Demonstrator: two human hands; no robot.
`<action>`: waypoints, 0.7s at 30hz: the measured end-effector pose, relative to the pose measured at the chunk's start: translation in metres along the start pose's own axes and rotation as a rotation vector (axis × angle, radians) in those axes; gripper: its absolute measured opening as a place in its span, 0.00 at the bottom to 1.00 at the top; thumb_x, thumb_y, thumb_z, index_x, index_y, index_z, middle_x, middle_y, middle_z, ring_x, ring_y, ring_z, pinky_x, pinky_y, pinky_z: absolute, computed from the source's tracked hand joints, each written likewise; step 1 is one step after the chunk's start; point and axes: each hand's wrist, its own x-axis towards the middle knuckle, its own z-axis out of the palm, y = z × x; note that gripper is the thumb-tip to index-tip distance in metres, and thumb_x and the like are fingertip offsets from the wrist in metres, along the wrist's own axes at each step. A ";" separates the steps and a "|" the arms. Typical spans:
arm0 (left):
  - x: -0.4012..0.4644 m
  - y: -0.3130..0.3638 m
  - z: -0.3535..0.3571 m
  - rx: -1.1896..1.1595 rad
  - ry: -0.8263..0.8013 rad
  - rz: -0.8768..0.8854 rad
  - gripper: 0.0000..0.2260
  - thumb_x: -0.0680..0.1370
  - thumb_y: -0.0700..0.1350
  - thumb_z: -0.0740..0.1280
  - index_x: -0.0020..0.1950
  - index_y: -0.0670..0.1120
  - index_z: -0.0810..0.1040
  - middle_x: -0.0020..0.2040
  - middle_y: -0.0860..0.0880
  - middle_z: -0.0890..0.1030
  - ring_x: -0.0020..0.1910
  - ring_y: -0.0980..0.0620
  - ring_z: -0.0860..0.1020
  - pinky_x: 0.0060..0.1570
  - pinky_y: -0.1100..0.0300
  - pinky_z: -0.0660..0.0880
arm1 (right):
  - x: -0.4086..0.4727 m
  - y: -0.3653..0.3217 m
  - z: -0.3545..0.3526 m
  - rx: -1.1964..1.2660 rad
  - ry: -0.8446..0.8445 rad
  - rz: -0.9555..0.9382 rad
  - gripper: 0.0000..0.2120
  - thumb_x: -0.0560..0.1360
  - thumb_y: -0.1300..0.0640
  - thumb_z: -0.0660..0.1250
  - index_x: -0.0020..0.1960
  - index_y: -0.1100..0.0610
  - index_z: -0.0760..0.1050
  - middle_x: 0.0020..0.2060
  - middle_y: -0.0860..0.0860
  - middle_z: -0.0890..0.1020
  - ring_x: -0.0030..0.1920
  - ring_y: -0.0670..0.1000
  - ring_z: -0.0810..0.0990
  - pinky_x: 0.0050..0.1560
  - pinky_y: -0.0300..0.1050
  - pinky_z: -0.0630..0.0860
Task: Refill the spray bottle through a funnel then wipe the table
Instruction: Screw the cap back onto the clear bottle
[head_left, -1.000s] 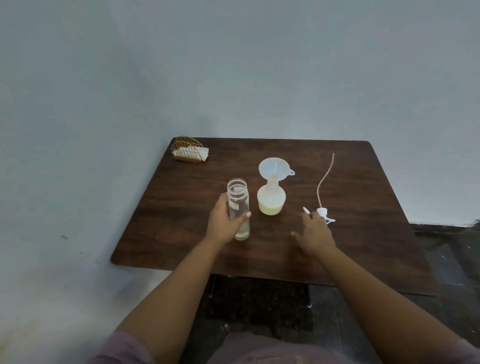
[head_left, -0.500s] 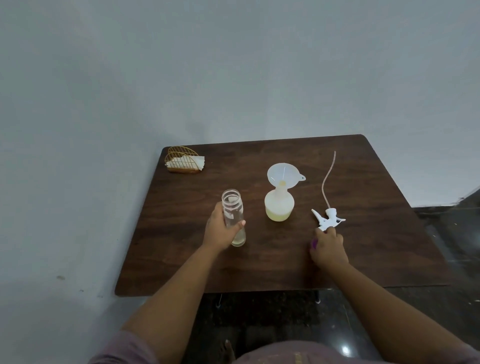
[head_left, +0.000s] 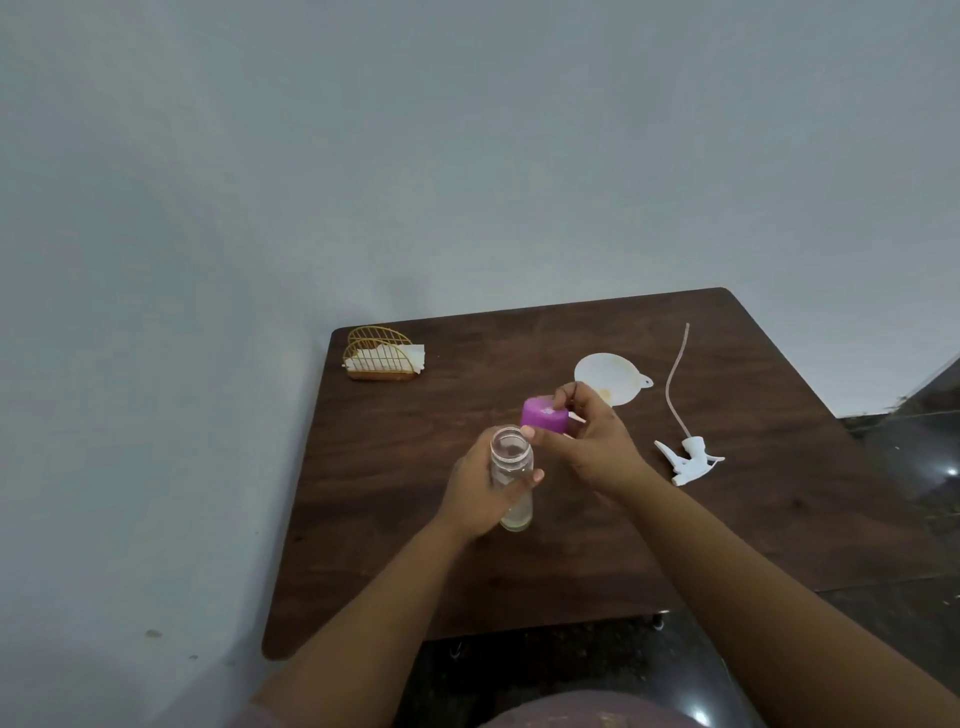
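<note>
My left hand (head_left: 475, 491) grips a clear glass jar (head_left: 511, 470) standing upright on the brown table (head_left: 395, 493); only a little pale liquid sits at its bottom. My right hand (head_left: 592, 441) pinches a purple cap (head_left: 543, 414) just above and right of the jar's open mouth. Behind my right hand a white funnel (head_left: 610, 379) shows; the spray bottle under it is hidden by that hand. The white spray trigger head (head_left: 688, 460) with its long tube lies on the table to the right.
A gold wire napkin holder (head_left: 382, 356) with white napkins stands at the table's back left corner. A pale wall runs along the back and left. Dark floor shows to the right and below the table's front edge.
My right hand left the table near the spray head and now holds a purple cap over the jar. My left hand kept its grip on the jar. The view tilted.
</note>
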 end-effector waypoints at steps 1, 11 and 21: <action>0.000 0.000 -0.002 -0.015 -0.024 0.010 0.22 0.71 0.52 0.76 0.62 0.57 0.73 0.56 0.58 0.81 0.56 0.58 0.79 0.56 0.49 0.79 | 0.001 0.001 0.004 -0.152 0.037 -0.091 0.18 0.66 0.58 0.78 0.46 0.50 0.69 0.50 0.49 0.79 0.50 0.49 0.80 0.44 0.36 0.78; 0.016 0.014 -0.015 0.096 -0.164 0.019 0.27 0.75 0.44 0.72 0.71 0.53 0.65 0.62 0.53 0.76 0.61 0.55 0.75 0.60 0.58 0.75 | 0.014 0.014 0.031 -0.976 -0.132 -0.376 0.25 0.79 0.53 0.64 0.74 0.46 0.61 0.67 0.52 0.65 0.64 0.50 0.69 0.63 0.44 0.74; 0.020 0.015 -0.010 0.146 -0.265 -0.007 0.20 0.77 0.36 0.68 0.67 0.44 0.67 0.59 0.45 0.76 0.55 0.54 0.75 0.51 0.70 0.74 | 0.012 0.025 0.050 -1.032 0.053 -0.384 0.17 0.80 0.54 0.60 0.68 0.52 0.66 0.66 0.54 0.64 0.61 0.52 0.73 0.58 0.35 0.70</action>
